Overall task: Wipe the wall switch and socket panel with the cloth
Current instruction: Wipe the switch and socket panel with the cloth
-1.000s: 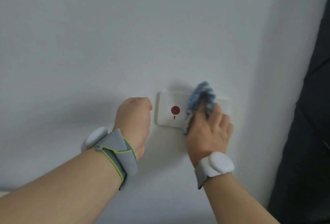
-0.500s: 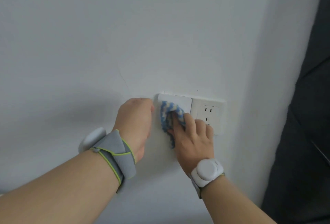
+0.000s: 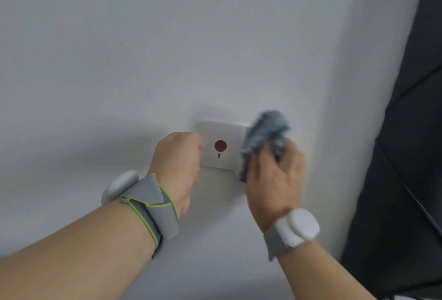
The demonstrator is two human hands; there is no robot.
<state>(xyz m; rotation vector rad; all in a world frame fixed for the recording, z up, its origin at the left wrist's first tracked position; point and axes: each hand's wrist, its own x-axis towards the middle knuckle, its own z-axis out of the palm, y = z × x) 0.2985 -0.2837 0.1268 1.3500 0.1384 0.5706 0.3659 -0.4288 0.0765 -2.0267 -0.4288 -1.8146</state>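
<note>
My left hand [image 3: 178, 163] was curled into a loose fist holding nothing, its knuckles against the wall [image 3: 143, 48] at the left edge of the switch panel [image 3: 221, 147]. I saw the panel's white face bare, with its red dot [image 3: 220, 145] above a small dark mark. Just right of it, my right hand [image 3: 277, 177] gripped the bunched blue-and-white cloth [image 3: 263, 137], blurred, pressed over the adjoining socket panel, which it hid entirely. A dark padded panel [image 3: 406, 156] filled the far right.
</note>
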